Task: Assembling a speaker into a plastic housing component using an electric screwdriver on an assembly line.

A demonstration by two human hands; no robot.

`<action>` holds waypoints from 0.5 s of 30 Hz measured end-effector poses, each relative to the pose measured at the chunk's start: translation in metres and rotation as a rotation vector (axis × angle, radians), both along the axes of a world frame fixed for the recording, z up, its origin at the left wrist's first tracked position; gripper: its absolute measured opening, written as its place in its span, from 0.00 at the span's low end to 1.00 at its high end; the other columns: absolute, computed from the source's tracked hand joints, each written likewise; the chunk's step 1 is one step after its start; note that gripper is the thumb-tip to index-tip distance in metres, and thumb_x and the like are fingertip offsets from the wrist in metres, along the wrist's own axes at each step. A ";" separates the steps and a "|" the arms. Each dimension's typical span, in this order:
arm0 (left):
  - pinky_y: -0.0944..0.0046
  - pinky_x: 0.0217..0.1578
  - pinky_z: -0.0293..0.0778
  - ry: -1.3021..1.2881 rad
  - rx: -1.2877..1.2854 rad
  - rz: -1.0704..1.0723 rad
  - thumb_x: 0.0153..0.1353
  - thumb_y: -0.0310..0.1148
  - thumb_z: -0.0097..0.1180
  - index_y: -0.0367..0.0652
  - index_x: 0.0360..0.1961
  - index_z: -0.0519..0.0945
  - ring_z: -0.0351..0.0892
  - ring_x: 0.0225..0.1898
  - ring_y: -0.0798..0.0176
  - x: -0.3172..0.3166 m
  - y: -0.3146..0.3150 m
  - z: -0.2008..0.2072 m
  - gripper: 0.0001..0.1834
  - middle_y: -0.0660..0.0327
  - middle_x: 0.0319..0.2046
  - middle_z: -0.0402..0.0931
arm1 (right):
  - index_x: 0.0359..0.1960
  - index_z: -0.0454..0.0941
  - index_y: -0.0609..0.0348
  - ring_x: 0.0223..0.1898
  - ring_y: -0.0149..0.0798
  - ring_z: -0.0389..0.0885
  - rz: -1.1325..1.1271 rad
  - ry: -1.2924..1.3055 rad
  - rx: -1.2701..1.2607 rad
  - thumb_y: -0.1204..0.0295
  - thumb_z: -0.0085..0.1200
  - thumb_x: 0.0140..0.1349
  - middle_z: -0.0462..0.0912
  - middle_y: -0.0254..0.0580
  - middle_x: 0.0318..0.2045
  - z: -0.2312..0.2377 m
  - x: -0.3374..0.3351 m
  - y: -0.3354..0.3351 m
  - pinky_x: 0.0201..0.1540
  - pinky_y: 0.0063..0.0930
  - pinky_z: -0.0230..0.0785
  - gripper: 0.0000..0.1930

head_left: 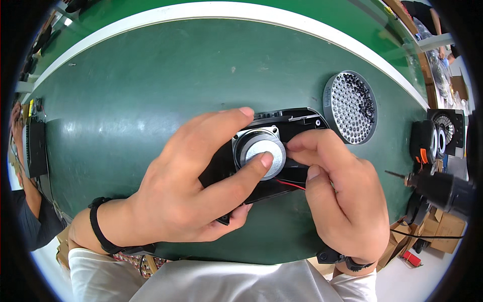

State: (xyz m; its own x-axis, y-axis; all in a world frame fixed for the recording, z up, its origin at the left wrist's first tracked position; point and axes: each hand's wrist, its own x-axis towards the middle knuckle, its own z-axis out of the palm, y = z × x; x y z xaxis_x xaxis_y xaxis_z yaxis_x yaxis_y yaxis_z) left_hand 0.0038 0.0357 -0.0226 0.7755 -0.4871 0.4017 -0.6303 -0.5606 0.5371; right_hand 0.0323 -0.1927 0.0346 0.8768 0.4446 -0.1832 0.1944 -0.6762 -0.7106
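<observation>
Nearest the person, both hands work over a black plastic casing lying on the green desk. The left hand grips the casing, its thumb pressed on the round silver speaker seated in it. The right hand pinches at the speaker's right edge, above a thin red wire. Brown cardboard boxes sit low at the right, below a dark power tool. Farther off, a round perforated tray holds screws. Beyond it, bare green surface runs to the desk's white curved edge.
</observation>
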 end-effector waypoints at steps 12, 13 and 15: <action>0.51 0.49 0.80 -0.013 -0.025 -0.008 0.39 0.30 0.71 0.43 0.54 0.84 0.77 0.54 0.39 0.001 0.003 -0.002 0.34 0.35 0.63 0.64 | 0.52 0.74 0.68 0.39 0.46 0.89 -0.006 -0.024 0.032 0.86 0.40 0.59 0.87 0.59 0.41 0.000 -0.002 0.000 0.42 0.25 0.74 0.19; 0.51 0.49 0.80 -0.014 -0.025 -0.010 0.39 0.30 0.71 0.43 0.54 0.84 0.77 0.54 0.39 0.001 0.003 -0.002 0.34 0.35 0.63 0.64 | 0.52 0.74 0.68 0.39 0.46 0.89 -0.005 -0.023 0.034 0.86 0.40 0.59 0.87 0.59 0.41 -0.001 -0.002 0.000 0.42 0.25 0.74 0.19; 0.51 0.49 0.80 -0.014 -0.016 -0.008 0.39 0.30 0.71 0.43 0.55 0.84 0.77 0.54 0.39 0.001 0.002 -0.002 0.34 0.35 0.63 0.64 | 0.52 0.74 0.68 0.37 0.42 0.89 -0.048 -0.023 0.064 0.86 0.41 0.58 0.87 0.58 0.41 -0.004 -0.003 0.001 0.40 0.24 0.73 0.19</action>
State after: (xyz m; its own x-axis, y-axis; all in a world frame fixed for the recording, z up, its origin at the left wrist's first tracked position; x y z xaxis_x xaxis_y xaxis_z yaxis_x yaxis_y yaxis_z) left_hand 0.0049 0.0380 -0.0250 0.7658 -0.4869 0.4200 -0.6423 -0.5470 0.5369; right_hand 0.0293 -0.1918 0.0305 0.9011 0.4119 -0.1352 0.1798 -0.6389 -0.7480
